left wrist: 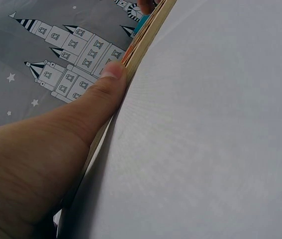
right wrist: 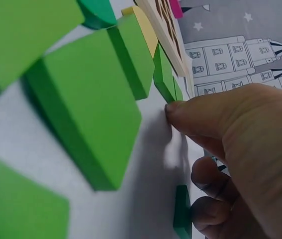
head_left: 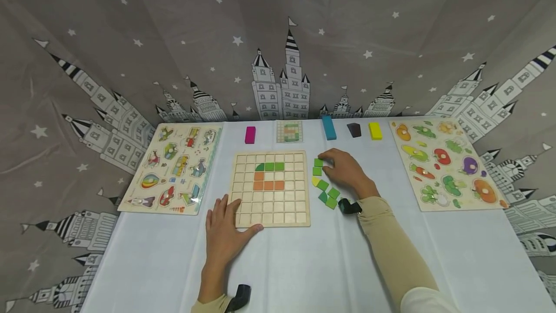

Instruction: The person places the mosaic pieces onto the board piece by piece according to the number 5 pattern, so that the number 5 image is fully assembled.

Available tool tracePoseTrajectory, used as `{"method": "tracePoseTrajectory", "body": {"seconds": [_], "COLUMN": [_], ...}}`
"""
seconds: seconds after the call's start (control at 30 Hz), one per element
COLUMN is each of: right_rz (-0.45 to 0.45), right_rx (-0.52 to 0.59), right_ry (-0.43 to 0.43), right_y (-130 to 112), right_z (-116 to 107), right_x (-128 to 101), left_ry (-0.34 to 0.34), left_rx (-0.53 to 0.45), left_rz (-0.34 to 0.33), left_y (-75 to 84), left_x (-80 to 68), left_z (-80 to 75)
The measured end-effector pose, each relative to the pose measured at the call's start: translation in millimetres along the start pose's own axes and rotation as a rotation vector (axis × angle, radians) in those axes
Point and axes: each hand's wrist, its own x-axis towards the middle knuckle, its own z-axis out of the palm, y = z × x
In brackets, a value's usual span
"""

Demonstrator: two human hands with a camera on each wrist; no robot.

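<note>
Hands apart — left point(head_left: 226, 235) flat against grid board point(head_left: 270, 189), right point(head_left: 345, 170) pinching green tile point(head_left: 318, 162).

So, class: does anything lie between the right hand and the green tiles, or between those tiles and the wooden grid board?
Nothing visible. The right hand already touches a green tile, and only bare tablecloth separates the tiles from the board.

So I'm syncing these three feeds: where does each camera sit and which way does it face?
Head: worn on the head, looking forward and down at the table; both hands and sleeves show.
Left wrist: low at the table, looking along the left hand, thumb against the wooden grid board.
Right wrist: low, facing the green tiles; the right hand shows.
Shared: grid board and tiles.
</note>
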Motion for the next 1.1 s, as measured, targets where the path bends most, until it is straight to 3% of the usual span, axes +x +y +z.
{"method": "tracePoseTrajectory", "body": {"seconds": [0.77,1.1], "right_rz": [-0.013,-0.084], "right_rx": [-0.069,0.008], "right_ry": [0.035,0.081], "right_y": [-5.4,-25.7], "right_z": [7.2,11.0], "right_x": [3.4,9.8], "left_ry": [0.002,-0.003], "left_rx": [-0.007,0.007], "left_rz": [0.006,0.003], "left_y": [1.3,-1.0], "left_x": [-0.4,0.4], "left_z": [0.7,1.3]}}
